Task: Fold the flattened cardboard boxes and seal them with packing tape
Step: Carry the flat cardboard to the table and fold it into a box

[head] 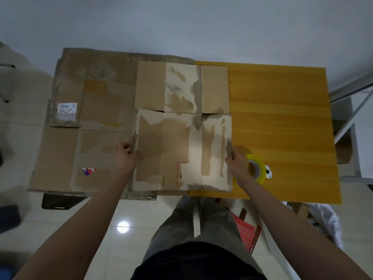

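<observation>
At the bottom of the frame a person stands on a pale tiled floor [141, 215], both bare forearms reaching up the picture toward a yellow wood-grain counter [282, 118]. Just below the counter's near edge, right of centre, a red object [247, 231] leans by the person's legs; what it is cannot be told.

The left hand [126, 156] grips the left edge of a flattened cardboard box [181, 128], fingers curled round the torn corrugated rim. The right hand [236, 160] holds the box's right edge in the same way, thumb on top and fingers wrapped at the edge. The box lies flat in the middle of the frame, its near edge at the counter's near edge; its surface is scuffed, with pale patches where the top paper layer has peeled away, and creases run up the picture across it. A gap across the middle splits the near panels from the far flaps.

Just right of the right hand, partly hidden by the wrist, a roll of packing tape [259, 168] with a yellowish rim lies on the counter, a small white item touching its right side.

Under the box and spreading to the left of the frame lies a larger flattened cardboard sheet [80, 118], overhanging the counter; it carries a white label [67, 108] toward the upper left and a small coloured sticker [88, 170] nearer the lower left
</observation>
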Demonstrator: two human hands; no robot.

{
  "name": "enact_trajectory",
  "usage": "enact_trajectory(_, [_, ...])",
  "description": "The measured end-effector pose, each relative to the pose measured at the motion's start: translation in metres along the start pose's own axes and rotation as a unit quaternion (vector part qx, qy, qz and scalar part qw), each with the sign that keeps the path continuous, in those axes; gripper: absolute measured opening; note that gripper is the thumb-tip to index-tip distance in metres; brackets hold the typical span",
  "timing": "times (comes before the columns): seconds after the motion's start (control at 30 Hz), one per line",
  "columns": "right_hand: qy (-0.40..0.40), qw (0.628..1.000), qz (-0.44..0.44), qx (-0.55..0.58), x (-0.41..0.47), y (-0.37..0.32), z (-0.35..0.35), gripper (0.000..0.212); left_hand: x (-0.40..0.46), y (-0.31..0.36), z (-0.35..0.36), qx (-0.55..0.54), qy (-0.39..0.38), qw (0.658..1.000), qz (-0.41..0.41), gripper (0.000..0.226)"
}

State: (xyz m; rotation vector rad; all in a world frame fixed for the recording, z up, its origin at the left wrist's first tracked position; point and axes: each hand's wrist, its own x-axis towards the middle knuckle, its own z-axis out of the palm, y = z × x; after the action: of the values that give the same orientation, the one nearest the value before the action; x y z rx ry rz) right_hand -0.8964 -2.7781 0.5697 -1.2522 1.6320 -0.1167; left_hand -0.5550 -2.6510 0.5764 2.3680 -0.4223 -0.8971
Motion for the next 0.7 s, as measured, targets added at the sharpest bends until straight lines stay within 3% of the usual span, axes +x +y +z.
enact_trajectory(0.1, [-0.028,0.999,0.018,-0.003,0.002,-0.003,-0.003,0.06,0.012,-0.002,-0.004,-0.031,-0.09,0.995,-0.026,0.01])
enact_trajectory(0.17, [-0.042,0.998,0.036,0.0,-0.002,-0.006,-0.004,0.062,0.017,-0.003,-0.007,-0.019,-0.126,0.992,-0.02,0.008])
enact_trajectory(0.27, [-0.021,0.999,0.021,-0.033,-0.015,-0.021,0.001,0.063,0.009,0.009,-0.015,-0.001,-0.105,0.994,0.022,0.014])
enact_trajectory(0.37, [-0.006,0.996,-0.066,-0.062,-0.035,-0.061,0.014,0.053,-0.011,0.034,-0.027,0.016,-0.07,0.992,0.107,0.012])
enact_trajectory(0.53, [-0.085,0.98,-0.171,0.058,-0.079,-0.161,0.037,0.028,-0.055,0.094,-0.047,0.095,-0.021,0.961,0.258,0.026])
enact_trajectory(0.7, [-0.119,0.975,-0.176,0.07,-0.111,-0.229,0.049,0.047,-0.098,0.141,-0.05,0.107,-0.027,0.94,0.322,0.052])
